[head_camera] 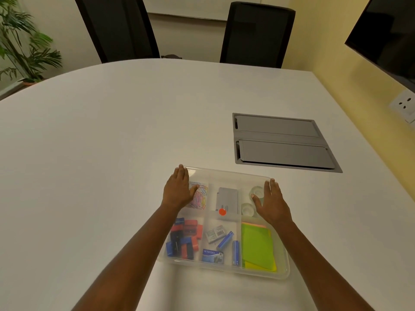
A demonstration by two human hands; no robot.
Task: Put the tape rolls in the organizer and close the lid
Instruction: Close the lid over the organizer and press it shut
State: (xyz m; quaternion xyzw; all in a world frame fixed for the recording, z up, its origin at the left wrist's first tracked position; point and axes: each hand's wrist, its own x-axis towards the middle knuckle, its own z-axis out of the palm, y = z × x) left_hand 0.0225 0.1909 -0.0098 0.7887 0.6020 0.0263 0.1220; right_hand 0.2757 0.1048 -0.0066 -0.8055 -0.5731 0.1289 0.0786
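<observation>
An office meeting room: a large white oval desk (112, 131) with a flush cable hatch (283, 142), black chairs (256, 32) at its far edge, a wall screen (386, 34)

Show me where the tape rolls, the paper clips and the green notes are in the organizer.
tape rolls (257, 191): head view, on the far roll's clear ring, seen through the lid.
paper clips (200, 197): head view, middle of the coloured pile.
green notes (257, 243): head view, centre of the top green sheet.
</observation>
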